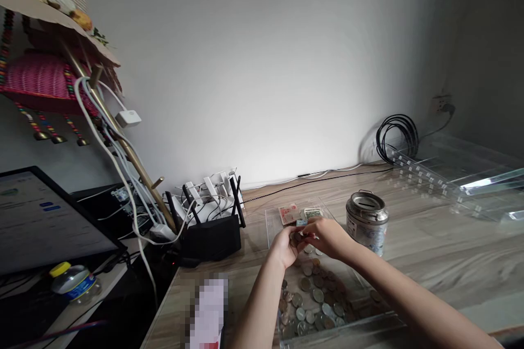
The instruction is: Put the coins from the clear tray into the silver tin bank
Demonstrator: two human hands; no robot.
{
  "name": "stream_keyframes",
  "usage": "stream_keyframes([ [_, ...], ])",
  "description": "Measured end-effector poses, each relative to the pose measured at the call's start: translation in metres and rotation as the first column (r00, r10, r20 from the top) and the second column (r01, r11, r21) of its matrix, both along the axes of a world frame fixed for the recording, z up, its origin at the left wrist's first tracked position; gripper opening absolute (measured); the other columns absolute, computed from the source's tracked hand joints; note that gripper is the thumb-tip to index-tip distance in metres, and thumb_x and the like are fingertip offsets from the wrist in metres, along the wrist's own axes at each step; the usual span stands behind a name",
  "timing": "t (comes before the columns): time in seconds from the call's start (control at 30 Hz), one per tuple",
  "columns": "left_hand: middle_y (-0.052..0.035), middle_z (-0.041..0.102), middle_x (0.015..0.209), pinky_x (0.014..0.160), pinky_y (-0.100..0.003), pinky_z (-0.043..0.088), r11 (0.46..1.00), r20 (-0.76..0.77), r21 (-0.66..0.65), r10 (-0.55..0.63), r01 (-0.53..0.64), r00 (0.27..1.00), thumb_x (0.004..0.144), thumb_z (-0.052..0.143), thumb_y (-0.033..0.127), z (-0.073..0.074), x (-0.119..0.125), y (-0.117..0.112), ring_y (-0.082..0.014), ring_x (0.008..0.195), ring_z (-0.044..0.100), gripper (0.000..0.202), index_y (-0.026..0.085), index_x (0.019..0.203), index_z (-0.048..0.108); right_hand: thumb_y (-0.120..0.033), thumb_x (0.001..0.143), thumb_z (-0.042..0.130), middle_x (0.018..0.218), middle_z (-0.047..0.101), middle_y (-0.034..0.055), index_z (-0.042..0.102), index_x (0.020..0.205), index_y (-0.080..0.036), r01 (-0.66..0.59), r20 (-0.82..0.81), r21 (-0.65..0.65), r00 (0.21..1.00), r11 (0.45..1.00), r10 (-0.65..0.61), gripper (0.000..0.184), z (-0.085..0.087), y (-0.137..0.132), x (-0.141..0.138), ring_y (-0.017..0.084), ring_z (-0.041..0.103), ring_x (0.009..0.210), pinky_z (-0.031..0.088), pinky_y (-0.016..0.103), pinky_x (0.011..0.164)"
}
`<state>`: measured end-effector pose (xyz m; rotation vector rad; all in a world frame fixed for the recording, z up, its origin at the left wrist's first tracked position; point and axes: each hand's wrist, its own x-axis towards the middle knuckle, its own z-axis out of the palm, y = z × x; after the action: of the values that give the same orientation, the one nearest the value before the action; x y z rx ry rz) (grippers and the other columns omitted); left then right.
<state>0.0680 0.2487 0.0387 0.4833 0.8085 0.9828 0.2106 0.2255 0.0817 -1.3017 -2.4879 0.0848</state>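
Observation:
My left hand (pixel 285 247) and my right hand (pixel 328 236) meet above a clear plastic tray (pixel 273 223) on the wooden desk. Both are closed in a pinch around a small stack of coins (pixel 296 239) held between them. Below the hands, several loose coins (pixel 313 297) lie spread over the tray's floor. Folded banknotes (pixel 289 213) lie at the tray's far end. A metal tin money box (pixel 367 221) with a slot in its lid stands just right of the hands.
A black router (pixel 213 234) and white power strips with cables sit left of the tray. A monitor (pixel 41 221) and a bottle (pixel 73 282) are at far left. Clear acrylic trays (pixel 462 177) and a coiled black cable (pixel 397 136) lie at the right.

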Motion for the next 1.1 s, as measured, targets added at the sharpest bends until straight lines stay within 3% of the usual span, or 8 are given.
stream_keyframes([
  [0.2, -0.0072, 0.062, 0.061, 0.064, -0.024, 0.05, 0.988, 0.054, 0.019, -0.151, 0.151, 0.987, 0.07, 0.045, 0.011, 0.0, 0.001, -0.005, -0.0123, 0.058, 0.06, 0.013, 0.006, 0.074, 0.057, -0.023, 0.075, 0.046, 0.074, 0.06, 0.0049, 0.062, 0.07, -0.018, 0.055, 0.075, 0.005, 0.996, 0.998, -0.055, 0.018, 0.002, 0.006, 0.002, 0.015, 0.055, 0.066, 0.034, 0.021, 0.055],
  [0.3, -0.0126, 0.064, 0.074, 0.066, -0.023, 0.05, 0.972, 0.071, 0.098, -0.219, 0.212, 0.973, 0.07, 0.046, 0.008, 0.002, -0.001, -0.009, -0.0174, 0.074, 0.062, 0.017, 0.003, 0.082, 0.057, -0.025, 0.08, 0.039, 0.078, 0.061, 0.0051, 0.062, 0.073, -0.019, 0.117, 0.001, 0.145, 0.993, 0.983, -0.118, 0.024, 0.019, -0.001, 0.014, 0.014, 0.055, 0.069, 0.035, 0.022, 0.056],
  [0.43, -0.018, 0.063, 0.087, 0.071, -0.023, 0.049, 0.971, 0.039, 0.132, -0.207, 0.2, 0.978, 0.066, 0.043, -0.003, 0.002, -0.004, -0.011, -0.0218, 0.088, 0.059, 0.025, 0.001, 0.088, 0.055, -0.031, 0.08, 0.038, 0.087, 0.062, 0.0037, 0.062, 0.083, -0.022, 0.412, -0.245, 0.326, 0.906, 0.851, -0.344, 0.026, 0.043, -0.006, 0.068, 0.016, 0.054, 0.078, 0.037, 0.024, 0.061],
  [0.57, -0.0189, 0.063, 0.088, 0.069, -0.021, 0.049, 0.977, -0.007, 0.12, -0.176, 0.175, 0.984, 0.068, 0.041, -0.005, 0.0, -0.006, -0.009, -0.0211, 0.09, 0.058, 0.025, 0.002, 0.089, 0.054, -0.032, 0.072, 0.047, 0.066, 0.063, 0.0025, 0.065, 0.07, -0.023, 0.538, -0.188, 0.187, 0.841, 0.822, -0.508, 0.021, 0.043, 0.005, 0.122, 0.017, 0.055, 0.062, 0.036, 0.025, 0.052],
  [0.7, -0.0175, 0.063, 0.09, 0.061, -0.017, 0.049, 0.973, -0.052, 0.147, -0.171, 0.177, 0.984, 0.074, 0.043, 0.003, 0.001, -0.005, -0.008, -0.0191, 0.088, 0.059, 0.019, 0.003, 0.087, 0.056, -0.029, 0.069, 0.05, 0.062, 0.063, 0.0018, 0.066, 0.068, -0.024, 0.525, -0.15, 0.117, 0.848, 0.843, -0.508, 0.018, 0.034, 0.013, 0.138, 0.017, 0.055, 0.058, 0.036, 0.026, 0.05],
  [0.87, -0.0149, 0.064, 0.082, 0.045, -0.013, 0.043, 0.954, -0.174, 0.186, -0.202, 0.233, 0.964, 0.076, 0.05, 0.016, 0.003, -0.003, -0.01, -0.0117, 0.066, 0.061, 0.016, 0.004, 0.081, 0.059, -0.03, 0.074, 0.046, 0.083, 0.063, 0.0062, 0.064, 0.089, -0.019, 0.512, -0.407, 0.382, 0.841, 0.77, -0.357, 0.026, 0.042, 0.005, 0.103, 0.019, 0.055, 0.076, 0.04, 0.029, 0.065],
  [1.0, -0.0059, 0.06, 0.061, 0.028, -0.012, 0.018, 0.902, -0.222, 0.217, -0.326, 0.372, 0.919, 0.071, 0.056, 0.024, 0.001, -0.004, -0.009, -0.0015, 0.035, 0.043, 0.018, 0.007, 0.076, 0.059, -0.03, 0.078, 0.041, 0.08, 0.062, 0.0037, 0.063, 0.083, -0.021, 0.195, -0.29, 0.21, 0.948, 0.958, -0.129, 0.025, 0.032, -0.007, 0.043, 0.013, 0.054, 0.064, 0.038, 0.022, 0.056],
  [1.1, 0.0011, 0.053, 0.053, 0.029, -0.014, 0.005, 0.895, -0.223, 0.227, -0.335, 0.383, 0.915, 0.067, 0.059, 0.025, 0.0, -0.004, -0.009, 0.0009, 0.029, 0.029, 0.015, 0.012, 0.073, 0.055, -0.025, 0.075, 0.043, 0.071, 0.062, 0.0025, 0.064, 0.073, -0.021, -0.017, -0.147, 0.019, 0.989, 1.0, 0.02, 0.021, 0.014, -0.006, 0.012, 0.012, 0.053, 0.061, 0.035, 0.02, 0.054],
])
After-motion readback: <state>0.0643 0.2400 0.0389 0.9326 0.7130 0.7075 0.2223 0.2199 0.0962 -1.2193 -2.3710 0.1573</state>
